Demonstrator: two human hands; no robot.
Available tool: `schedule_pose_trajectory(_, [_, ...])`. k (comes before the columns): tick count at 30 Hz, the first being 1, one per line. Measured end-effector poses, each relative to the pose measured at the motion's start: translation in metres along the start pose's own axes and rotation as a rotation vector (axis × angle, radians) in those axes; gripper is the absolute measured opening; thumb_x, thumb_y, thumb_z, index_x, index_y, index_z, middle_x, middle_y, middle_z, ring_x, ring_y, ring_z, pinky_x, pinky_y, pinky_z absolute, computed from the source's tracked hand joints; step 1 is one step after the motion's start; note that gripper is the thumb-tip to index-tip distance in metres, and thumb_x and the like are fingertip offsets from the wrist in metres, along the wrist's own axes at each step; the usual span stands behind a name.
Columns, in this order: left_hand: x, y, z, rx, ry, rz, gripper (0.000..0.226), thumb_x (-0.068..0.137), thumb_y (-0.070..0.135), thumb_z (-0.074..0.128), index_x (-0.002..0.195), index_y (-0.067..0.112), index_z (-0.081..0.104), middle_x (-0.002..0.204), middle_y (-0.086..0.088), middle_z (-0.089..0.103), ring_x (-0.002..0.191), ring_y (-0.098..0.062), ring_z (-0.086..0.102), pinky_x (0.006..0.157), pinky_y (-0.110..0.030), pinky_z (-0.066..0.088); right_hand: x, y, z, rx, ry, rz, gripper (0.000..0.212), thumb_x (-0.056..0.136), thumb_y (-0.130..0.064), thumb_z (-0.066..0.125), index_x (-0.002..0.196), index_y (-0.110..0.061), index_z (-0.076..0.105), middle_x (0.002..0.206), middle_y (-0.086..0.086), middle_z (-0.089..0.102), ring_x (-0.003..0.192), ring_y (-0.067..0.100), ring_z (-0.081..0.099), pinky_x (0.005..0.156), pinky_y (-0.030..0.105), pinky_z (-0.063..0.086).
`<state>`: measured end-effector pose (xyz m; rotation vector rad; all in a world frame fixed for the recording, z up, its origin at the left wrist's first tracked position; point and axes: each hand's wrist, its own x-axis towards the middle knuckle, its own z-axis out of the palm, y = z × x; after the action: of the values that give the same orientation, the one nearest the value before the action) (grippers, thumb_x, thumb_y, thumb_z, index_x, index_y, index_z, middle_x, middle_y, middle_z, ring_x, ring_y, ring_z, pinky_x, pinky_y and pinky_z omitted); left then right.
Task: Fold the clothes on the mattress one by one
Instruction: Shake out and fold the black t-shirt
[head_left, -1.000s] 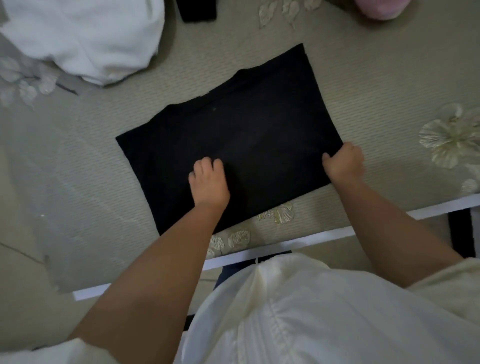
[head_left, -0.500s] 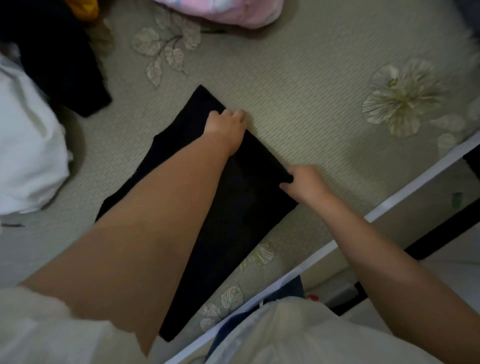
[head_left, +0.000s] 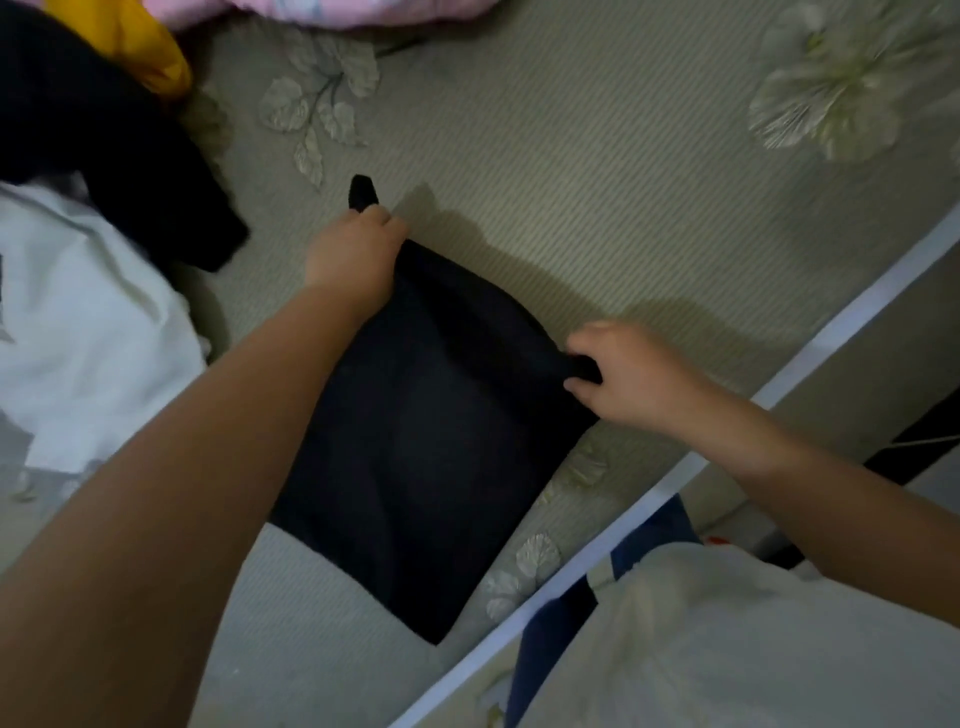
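Your left hand (head_left: 353, 257) grips the far corner of the black garment (head_left: 426, 441) and your right hand (head_left: 623, 374) pinches its near corner, so the lifted edge runs between them and the rest lies flat on the mattress (head_left: 597, 182) toward you.

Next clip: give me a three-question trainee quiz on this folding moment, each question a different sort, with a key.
1. True or false: both hands grip the black garment.
2. Multiple choice: the white garment lies A) left of the black garment, B) on top of it, C) off the mattress.
3. Fill in: the edge held by the left hand and right hand is ____ off the mattress.

Key: 1 true; 2 A; 3 lifted.
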<state>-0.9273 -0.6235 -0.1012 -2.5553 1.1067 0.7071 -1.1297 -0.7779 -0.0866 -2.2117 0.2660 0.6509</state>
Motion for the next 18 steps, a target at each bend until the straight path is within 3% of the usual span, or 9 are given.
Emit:
schedule_pose_trajectory(2, [-0.032,-0.016,0.013,-0.032,0.047,0.009,0.027,0.085,-0.004,0.048,0.11,0.0,0.056,0.114,-0.02,0.053,0.101,-0.036,0.047,0.071,-0.042,0.039,-0.004,-0.012,0.02,0.007,-0.057,-0.076,0.021,0.086,-0.016,0.059,0.102,-0.003,0.059,0.089,0.0,0.047,0.086,0.019,0.05,0.068,0.026,0.038])
schedule_pose_trajectory(7, [-0.119,-0.05,0.063,-0.055,0.038,-0.03,0.032,0.081,-0.01,0.046,0.11,-0.004,0.059,0.12,-0.022,0.055,0.105,-0.038,0.047,0.074,-0.046,0.039,-0.016,-0.047,0.085,-0.121,-0.244,-0.227,0.017,0.089,-0.017,0.052,0.099,-0.006,0.059,0.099,0.007,0.056,0.089,0.02,0.053,0.066,0.027,0.036])
schedule_pose_trajectory(10, [-0.165,-0.068,0.09,-0.078,0.127,0.024,0.029,0.066,-0.021,0.054,0.091,-0.01,0.064,0.102,-0.029,0.062,0.085,-0.046,0.056,0.06,-0.048,0.047,-0.032,-0.073,0.131,-0.224,-0.296,-0.302,0.015,0.09,-0.015,0.047,0.097,-0.006,0.057,0.1,0.01,0.056,0.089,0.023,0.054,0.064,0.028,0.036])
schedule_pose_trajectory(14, [-0.219,-0.087,0.122,-0.085,0.247,0.088,0.028,0.05,-0.024,0.063,0.073,-0.008,0.064,0.082,-0.026,0.066,0.065,-0.041,0.061,0.043,-0.038,0.048,-0.059,-0.11,0.193,-0.335,-0.346,-0.315,0.014,0.085,-0.008,0.049,0.097,-0.005,0.056,0.101,0.01,0.055,0.088,0.025,0.056,0.059,0.027,0.032])
schedule_pose_trajectory(16, [-0.248,-0.096,0.144,-0.114,0.245,0.058,0.026,0.052,-0.022,0.067,0.073,-0.007,0.064,0.083,-0.024,0.067,0.065,-0.039,0.062,0.042,-0.036,0.048,-0.075,-0.126,0.222,-0.388,-0.352,-0.33,0.015,0.065,-0.004,0.069,0.077,-0.003,0.06,0.081,0.011,0.06,0.066,0.022,0.06,0.046,0.023,0.026])
schedule_pose_trajectory(18, [-0.273,-0.103,0.17,-0.122,0.234,0.03,0.024,0.055,-0.019,0.071,0.076,-0.007,0.065,0.086,-0.024,0.067,0.068,-0.04,0.062,0.044,-0.038,0.05,-0.085,-0.135,0.248,-0.438,-0.265,-0.335,0.036,0.025,-0.007,0.083,0.048,-0.012,0.057,0.051,0.002,0.055,0.036,0.013,0.049,0.035,0.017,0.012])
